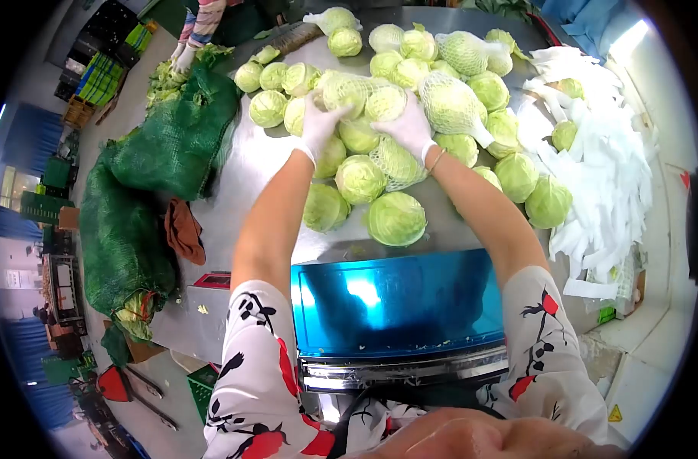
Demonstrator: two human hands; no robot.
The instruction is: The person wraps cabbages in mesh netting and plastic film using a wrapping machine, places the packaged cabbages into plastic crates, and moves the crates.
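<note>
Many pale green cabbages [360, 179] lie heaped on a metal table, some of them in white net sleeves. My left hand [323, 122], in a white glove, is curved around the left side of a netted cabbage [344, 92] in the heap. On the right, my gloved right hand [407, 126] wraps round another netted cabbage [385, 102]. Both hands rest at the middle of the pile. Nearer to me sit a large bare cabbage [396, 219] and a blue shiny panel [398, 302].
Green mesh sacks [127, 237] and a brown cloth [183, 231] lie at the left. White net sleeves [605, 164] are piled at the right. At the upper left, another person's gloved hands [183, 58] touch leaves. A red-framed device [213, 281] sits beside the panel.
</note>
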